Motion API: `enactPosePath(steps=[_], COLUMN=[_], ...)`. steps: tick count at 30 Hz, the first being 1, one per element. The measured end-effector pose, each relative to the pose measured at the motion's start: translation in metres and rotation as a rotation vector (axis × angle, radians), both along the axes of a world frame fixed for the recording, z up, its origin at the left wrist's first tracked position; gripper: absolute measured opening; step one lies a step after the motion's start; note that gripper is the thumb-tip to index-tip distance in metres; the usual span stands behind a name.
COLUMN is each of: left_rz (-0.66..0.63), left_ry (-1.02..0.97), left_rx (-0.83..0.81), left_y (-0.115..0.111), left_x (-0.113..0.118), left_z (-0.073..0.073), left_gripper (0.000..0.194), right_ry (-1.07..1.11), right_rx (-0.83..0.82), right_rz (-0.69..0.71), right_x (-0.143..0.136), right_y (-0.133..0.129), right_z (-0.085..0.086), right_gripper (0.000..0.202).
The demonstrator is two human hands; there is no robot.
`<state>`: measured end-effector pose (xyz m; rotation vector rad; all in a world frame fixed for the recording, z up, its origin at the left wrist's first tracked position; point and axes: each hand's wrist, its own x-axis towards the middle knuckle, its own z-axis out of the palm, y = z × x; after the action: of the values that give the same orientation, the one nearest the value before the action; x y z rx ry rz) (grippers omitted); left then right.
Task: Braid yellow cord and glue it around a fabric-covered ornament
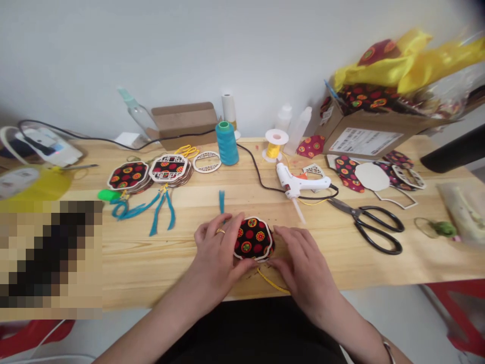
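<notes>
A scalloped, fabric-covered ornament with a pale rim and a dark floral print lies at the table's front middle. My left hand grips its left side, thumb along the lower edge and fingers bent over the far side. My right hand closes around the right side, fingertips and thumb at its edge. From beneath it a yellow cord runs toward my right hand. The end of a teal tassel shows just beyond my left fingers. The ornament's underside is hidden.
Stacked floral ornaments with teal tassels lie at left. A teal thread cone and yellow thread spool stand behind. At right are a white glue gun, black-handled scissors, fabric pieces and a cardboard box.
</notes>
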<state>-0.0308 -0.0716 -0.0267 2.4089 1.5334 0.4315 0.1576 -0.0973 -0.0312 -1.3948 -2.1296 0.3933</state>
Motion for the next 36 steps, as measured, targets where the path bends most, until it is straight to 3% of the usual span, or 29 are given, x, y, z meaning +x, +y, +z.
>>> enactPosePath(steps=[6, 28, 33, 36], left_rz=[0.004, -0.019, -0.032, -0.030], left_ry=[-0.001, -0.078, -0.078, -0.085], left_rx=[-0.008, -0.007, 0.008, 0.040], left_y=[0.001, 0.003, 0.003, 0.001], left_x=[0.000, -0.003, -0.003, -0.003], left_z=[0.000, -0.007, -0.006, -0.006], left_gripper=[0.070, 0.083, 0.081, 0.080], right_ry=[0.052, 0.051, 0.181, 0.299], right_rx=[-0.108, -0.132, -0.285, -0.391], right_rz=[-0.038, -0.015, 0.001, -0.009], right_x=[0.005, 0.001, 0.011, 0.016], right_y=[0.000, 0.005, 0.002, 0.004], right_z=[-0.001, 0.009, 0.008, 0.010], right_gripper=[0.052, 0.052, 0.062, 0.056])
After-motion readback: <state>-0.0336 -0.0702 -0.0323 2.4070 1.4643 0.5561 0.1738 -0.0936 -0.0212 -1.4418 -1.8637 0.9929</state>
